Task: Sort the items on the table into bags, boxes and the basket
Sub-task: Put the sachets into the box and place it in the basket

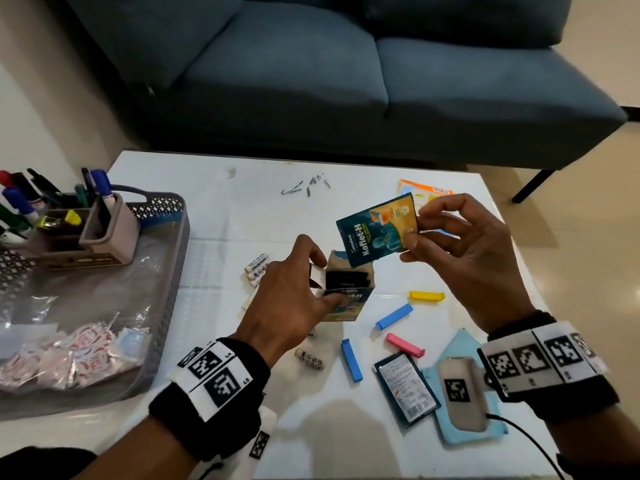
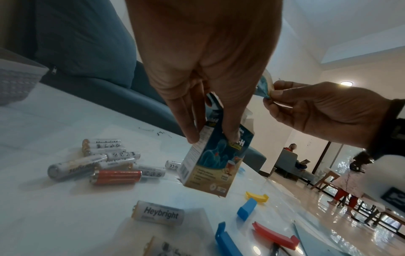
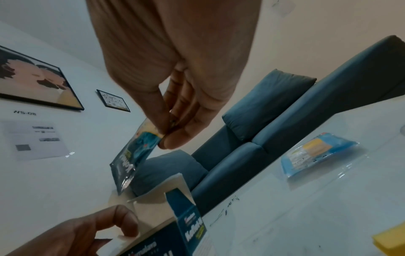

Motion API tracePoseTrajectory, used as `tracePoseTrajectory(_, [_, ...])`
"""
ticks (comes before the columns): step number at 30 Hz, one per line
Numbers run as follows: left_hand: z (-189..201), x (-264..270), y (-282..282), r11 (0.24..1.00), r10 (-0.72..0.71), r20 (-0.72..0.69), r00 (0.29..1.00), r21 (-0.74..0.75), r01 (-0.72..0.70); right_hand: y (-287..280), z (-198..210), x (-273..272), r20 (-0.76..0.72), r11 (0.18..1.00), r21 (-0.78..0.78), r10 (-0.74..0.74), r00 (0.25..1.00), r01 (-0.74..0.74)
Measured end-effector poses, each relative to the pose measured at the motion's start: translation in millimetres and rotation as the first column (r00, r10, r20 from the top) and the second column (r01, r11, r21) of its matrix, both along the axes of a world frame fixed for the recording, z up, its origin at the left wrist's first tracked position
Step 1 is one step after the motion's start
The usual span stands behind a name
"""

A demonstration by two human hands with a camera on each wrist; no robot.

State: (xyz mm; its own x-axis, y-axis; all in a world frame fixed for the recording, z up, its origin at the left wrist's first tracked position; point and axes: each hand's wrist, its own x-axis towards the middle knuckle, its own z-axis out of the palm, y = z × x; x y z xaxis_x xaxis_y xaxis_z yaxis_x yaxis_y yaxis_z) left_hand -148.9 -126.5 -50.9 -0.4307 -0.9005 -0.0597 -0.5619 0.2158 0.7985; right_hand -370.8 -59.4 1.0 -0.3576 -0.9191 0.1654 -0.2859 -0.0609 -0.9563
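Note:
My left hand [image 1: 304, 282] grips a small teal Koflet-H carton [image 1: 349, 299] just above the white table [image 1: 242, 209], its top flaps open; in the left wrist view the carton [image 2: 210, 162] hangs tilted off the surface. My right hand [image 1: 457, 247] pinches a teal and yellow Koflet-H sachet [image 1: 377, 230] by one corner, its lower edge at the carton's mouth. The sachet [image 3: 133, 155] hangs above the open flap [image 3: 175, 187] in the right wrist view. Another sachet [image 1: 405, 389] lies face down near the front.
A grey basket [image 1: 166, 258] at the left holds a pen holder [image 1: 100, 230] and packets in clear bags. Batteries [image 2: 105, 162], coloured bag clips [image 1: 394, 315], hairpins [image 1: 304, 187], a blue pouch [image 1: 464, 382] and an orange-blue pack [image 1: 426, 194] lie on the table. A blue sofa [image 1: 311, 71] stands behind.

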Motion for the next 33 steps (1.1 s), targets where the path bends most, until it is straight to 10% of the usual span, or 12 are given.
tracePoseTrajectory(4, [1.3,1.5,-1.1,1.000,0.023,-0.031,0.999,0.013,-0.022,-0.4,1.0,1.9,0.271,1.000,0.022,0.009,0.963,-0.015])
tracePoseTrajectory(8, [-0.6,0.5,0.3,0.999,0.023,-0.042,0.999,0.037,-0.022,-4.4,1.8,2.9,0.728,1.000,0.018,-0.008,0.686,-0.007])
tracePoseTrajectory(12, [-1.7,-2.4,0.1,0.980,0.105,-0.074,0.992,0.176,-0.091,-8.0,-4.0,9.8,0.869,0.998,0.030,-0.001,0.495,-0.051])
tracePoseTrajectory(16, [-0.7,-1.6,-1.9,0.900,0.203,-0.176,0.963,0.422,-0.112,-9.3,-6.3,17.6,0.723,0.994,0.090,-0.017,0.691,-0.070])
tracePoseTrajectory(21, [0.9,-2.8,-0.4,0.945,0.099,-0.108,0.989,0.322,-0.059,-10.7,-5.5,27.9,0.447,0.993,0.089,0.027,0.894,-0.074])
tracePoseTrajectory(28, [1.5,-2.1,-0.9,0.956,0.041,-0.071,0.997,0.293,-0.018,-10.2,-8.2,36.2,0.390,0.958,0.129,0.187,0.902,-0.254])
tracePoseTrajectory(33, [0.4,-1.3,-3.1,0.961,0.047,-0.066,0.997,0.274,-0.027,-10.9,-18.2,27.4,-0.079,0.950,0.249,0.215,0.974,-0.189])
